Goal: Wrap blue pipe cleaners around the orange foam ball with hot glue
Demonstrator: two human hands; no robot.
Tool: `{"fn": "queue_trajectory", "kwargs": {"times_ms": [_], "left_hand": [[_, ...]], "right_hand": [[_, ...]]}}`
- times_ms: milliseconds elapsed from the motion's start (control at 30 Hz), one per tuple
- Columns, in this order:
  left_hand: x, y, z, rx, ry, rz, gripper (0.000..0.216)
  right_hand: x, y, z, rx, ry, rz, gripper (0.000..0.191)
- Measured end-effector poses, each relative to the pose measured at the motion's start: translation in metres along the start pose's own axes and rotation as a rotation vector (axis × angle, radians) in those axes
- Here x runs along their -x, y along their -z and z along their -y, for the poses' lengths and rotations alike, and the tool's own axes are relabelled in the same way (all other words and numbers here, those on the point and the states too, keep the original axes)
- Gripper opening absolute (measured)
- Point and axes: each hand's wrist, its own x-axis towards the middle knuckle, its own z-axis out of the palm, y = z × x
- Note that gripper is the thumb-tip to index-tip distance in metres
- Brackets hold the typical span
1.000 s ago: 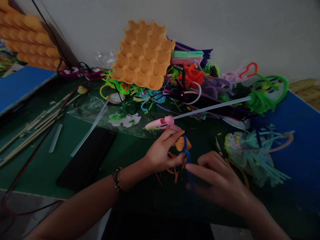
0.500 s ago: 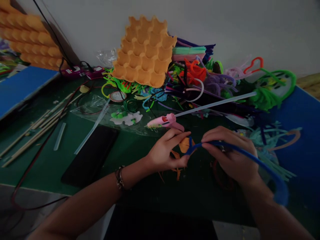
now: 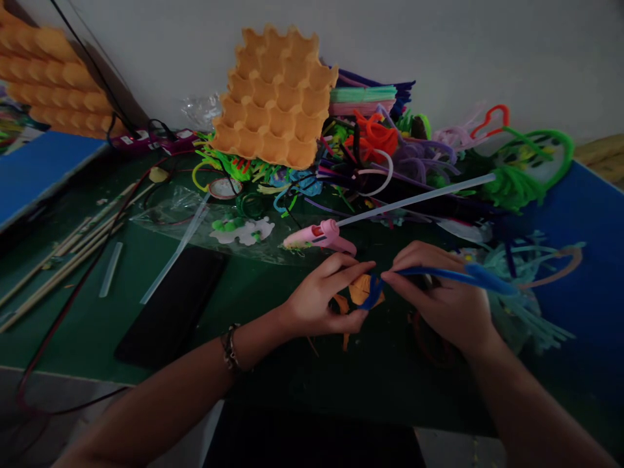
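My left hand [image 3: 324,299] holds the bent end of a blue pipe cleaner [image 3: 448,272] between thumb and fingers. My right hand [image 3: 441,299] pinches the same pipe cleaner a little to the right, and its loose length runs back over the hand. Torn orange scraps [image 3: 359,290] show just behind and below the bent end; whether any of them touch it, I cannot tell. Beyond my left hand a pink glue gun [image 3: 319,235] lies on its side, a long clear glue stick [image 3: 419,200] sticking out of its back.
A black phone [image 3: 170,305] lies left of my forearm, near wooden sticks [image 3: 68,260] and a short glue stick [image 3: 111,270]. An orange egg tray [image 3: 275,97] leans on a heap of coloured pipe cleaners [image 3: 404,156] by the wall. Pale teal pipe cleaners [image 3: 536,292] lie at right.
The blue pipe cleaner's free end has swung up from beside my right wrist to above the hand. Its end at my left fingers is bent round further. The view has shifted slightly.
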Motion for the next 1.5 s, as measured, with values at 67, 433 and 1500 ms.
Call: {"fn": "queue_trajectory", "kwargs": {"times_ms": [67, 433, 1500], "left_hand": [[0.0, -0.001, 0.0, -0.004, -0.017, -0.003, 0.049], [0.002, -0.001, 0.002, -0.042, -0.024, 0.004, 0.045], [-0.016, 0.016, -0.012, -0.273, 0.029, 0.043, 0.024]], "right_hand": [[0.001, -0.002, -0.001, -0.009, -0.027, 0.013, 0.016], [0.004, -0.005, -0.002, 0.075, 0.026, 0.076, 0.018], [-0.016, 0.026, -0.003, 0.086, -0.137, 0.366, 0.021]]}}
